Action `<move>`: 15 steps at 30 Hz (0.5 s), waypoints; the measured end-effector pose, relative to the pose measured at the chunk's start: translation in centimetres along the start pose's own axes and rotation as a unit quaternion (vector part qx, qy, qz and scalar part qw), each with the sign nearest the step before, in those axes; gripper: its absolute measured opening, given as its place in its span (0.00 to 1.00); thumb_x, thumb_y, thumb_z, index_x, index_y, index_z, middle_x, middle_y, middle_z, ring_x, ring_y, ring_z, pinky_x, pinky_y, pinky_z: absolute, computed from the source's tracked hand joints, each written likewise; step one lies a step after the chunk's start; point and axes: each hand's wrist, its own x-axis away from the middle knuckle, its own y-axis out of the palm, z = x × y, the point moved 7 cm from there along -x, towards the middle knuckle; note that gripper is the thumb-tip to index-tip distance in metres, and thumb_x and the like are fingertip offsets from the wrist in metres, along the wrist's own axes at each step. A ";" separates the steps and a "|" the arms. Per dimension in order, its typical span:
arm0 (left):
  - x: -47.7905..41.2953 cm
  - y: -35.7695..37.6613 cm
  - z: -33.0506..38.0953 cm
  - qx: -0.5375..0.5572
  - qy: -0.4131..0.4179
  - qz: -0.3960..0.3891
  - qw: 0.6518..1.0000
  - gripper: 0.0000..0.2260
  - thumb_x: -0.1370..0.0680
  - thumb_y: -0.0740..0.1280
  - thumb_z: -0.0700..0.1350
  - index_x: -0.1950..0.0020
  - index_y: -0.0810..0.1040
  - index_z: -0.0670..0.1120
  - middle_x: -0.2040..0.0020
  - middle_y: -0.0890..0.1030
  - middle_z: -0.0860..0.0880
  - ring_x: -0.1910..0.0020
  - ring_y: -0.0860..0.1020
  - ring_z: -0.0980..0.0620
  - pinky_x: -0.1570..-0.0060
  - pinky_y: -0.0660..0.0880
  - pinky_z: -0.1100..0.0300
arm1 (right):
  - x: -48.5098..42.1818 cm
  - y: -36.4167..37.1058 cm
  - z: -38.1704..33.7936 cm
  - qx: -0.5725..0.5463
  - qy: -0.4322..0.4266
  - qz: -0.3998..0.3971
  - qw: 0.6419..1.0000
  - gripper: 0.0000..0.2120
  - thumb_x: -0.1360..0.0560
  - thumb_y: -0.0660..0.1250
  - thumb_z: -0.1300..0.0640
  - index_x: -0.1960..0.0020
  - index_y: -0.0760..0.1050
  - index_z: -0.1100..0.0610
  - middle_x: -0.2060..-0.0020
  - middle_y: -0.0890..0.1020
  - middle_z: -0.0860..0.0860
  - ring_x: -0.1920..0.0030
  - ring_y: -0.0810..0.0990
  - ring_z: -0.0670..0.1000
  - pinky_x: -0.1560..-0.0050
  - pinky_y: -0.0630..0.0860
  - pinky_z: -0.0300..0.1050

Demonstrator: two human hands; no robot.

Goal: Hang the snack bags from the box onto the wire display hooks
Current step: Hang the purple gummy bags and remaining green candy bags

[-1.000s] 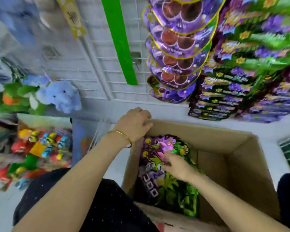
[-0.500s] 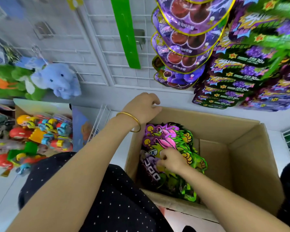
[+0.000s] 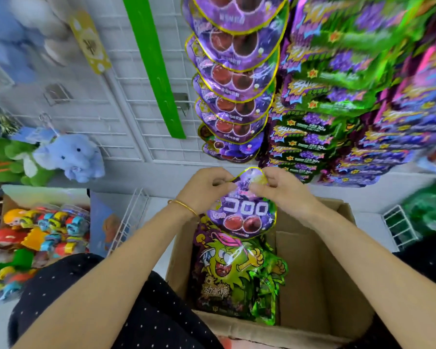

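Shop corner, brightly and evenly lit.
White wire grid panels against a pale wall, crossed by a slanting green strip; blue plush elephant hung on the grid at left, beside a green plush toy; packs of bright plastic toys below; white wire rack leaning nearby.

A snack bag is held by the left hand and the right hand over the far side of the box. More bags are stacked inside the box, at its left. Hanging bags are seen behind the box.
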 end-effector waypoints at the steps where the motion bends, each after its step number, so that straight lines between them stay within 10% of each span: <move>1: 0.0 -0.5 0.9 0.028 0.005 0.014 0.999 0.04 0.26 0.67 0.37 0.60 0.76 0.43 0.65 0.76 0.45 0.63 0.73 0.54 0.59 0.69 0.61 | 0.2 -0.6 -1.1 0.011 -0.019 0.012 1.000 0.05 0.27 0.69 0.57 0.59 0.75 0.56 0.63 0.78 0.53 0.64 0.74 0.42 0.60 0.69 0.38; 9: -2.4 -7.5 12.8 0.085 0.063 0.040 0.994 0.08 0.24 0.65 0.37 0.62 0.75 0.47 0.72 0.76 0.54 0.77 0.71 0.65 0.74 0.67 0.73 | -0.1 -7.4 -13.4 0.078 -0.189 0.134 0.970 0.06 0.26 0.69 0.57 0.56 0.75 0.60 0.64 0.76 0.49 0.62 0.72 0.47 0.60 0.66 0.34; 15: -5.3 -20.2 26.8 0.115 0.229 0.325 0.911 0.08 0.31 0.70 0.43 0.53 0.77 0.45 0.66 0.76 0.54 0.66 0.74 0.57 0.60 0.72 0.61 | -0.3 -14.4 -25.2 0.067 -0.323 0.247 0.911 0.19 0.28 0.70 0.62 0.39 0.72 0.60 0.51 0.74 0.41 0.55 0.71 0.31 0.53 0.63 0.20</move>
